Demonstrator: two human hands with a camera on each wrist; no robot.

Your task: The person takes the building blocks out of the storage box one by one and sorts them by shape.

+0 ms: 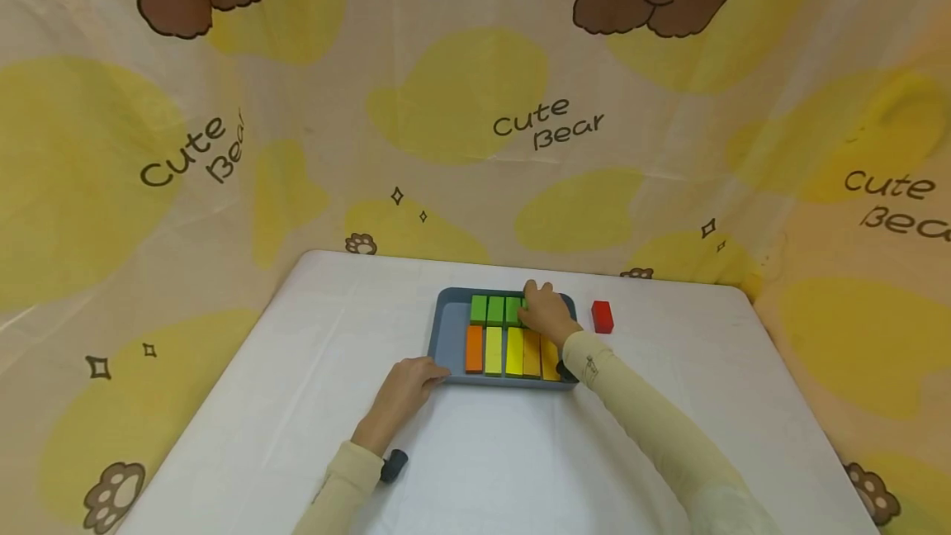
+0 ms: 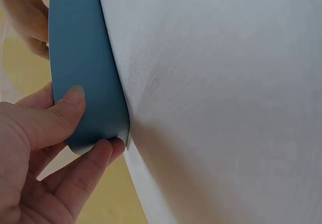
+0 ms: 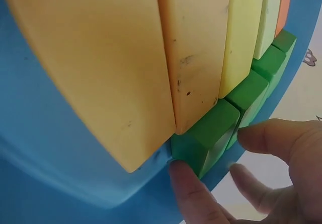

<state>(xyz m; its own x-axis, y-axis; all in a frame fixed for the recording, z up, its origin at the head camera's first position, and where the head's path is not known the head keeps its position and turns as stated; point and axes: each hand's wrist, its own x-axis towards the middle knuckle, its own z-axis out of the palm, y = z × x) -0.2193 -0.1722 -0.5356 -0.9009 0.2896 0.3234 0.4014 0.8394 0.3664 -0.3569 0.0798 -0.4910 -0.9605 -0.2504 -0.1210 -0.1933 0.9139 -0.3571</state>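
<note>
A blue-grey tray lies on the white table. At its near left corner my left hand grips the tray wall, thumb on the outer face and fingers curled round the corner. My right hand is over the far right part of the tray. Between its thumb and a finger it holds the end green block of a row of green blocks. Nearer me in the tray stand an orange block, a pale yellow one, a yellow one and two amber blocks.
A red block lies on the table just right of the tray. Behind the table hangs a patterned cloth that also runs down both sides. My right forearm crosses the table's right half.
</note>
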